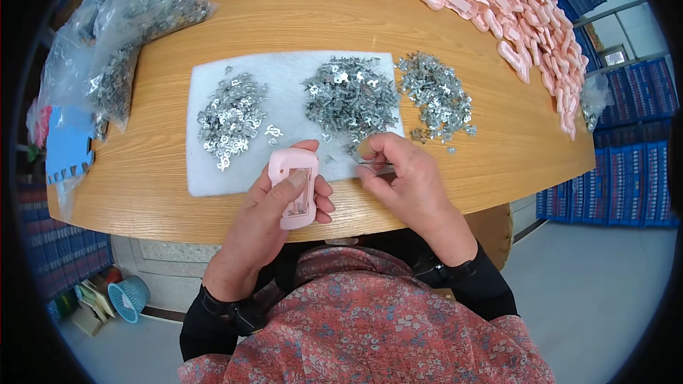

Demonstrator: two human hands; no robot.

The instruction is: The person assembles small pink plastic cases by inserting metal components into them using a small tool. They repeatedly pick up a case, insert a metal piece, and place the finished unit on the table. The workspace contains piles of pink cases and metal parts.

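My left hand [265, 217] is closed around a pink plastic shell [308, 161], with the thumb lying over its rectangular recess. Inside the recess some metal shows, partly covered by the thumb. To the right, my right hand [414, 183] pinches thin metal tweezers [371, 163] between thumb and fingers, at the near edge of a big pile of small silvery metal clips [352, 99]. A smaller clip pile [231, 117] lies left on the same white foam sheet [284, 64], with a few loose clips [273, 132] beside it. What the tweezer tips hold is too small to tell.
Another clip pile [437, 96] lies on the wooden table [512, 142] right of the foam. Many pink shells [491, 0] heap along the far and right edges. Clear bags of metal parts [135, 21] and a blue foam piece [69, 142] occupy the left. Blue crates [605, 178] stand beyond.
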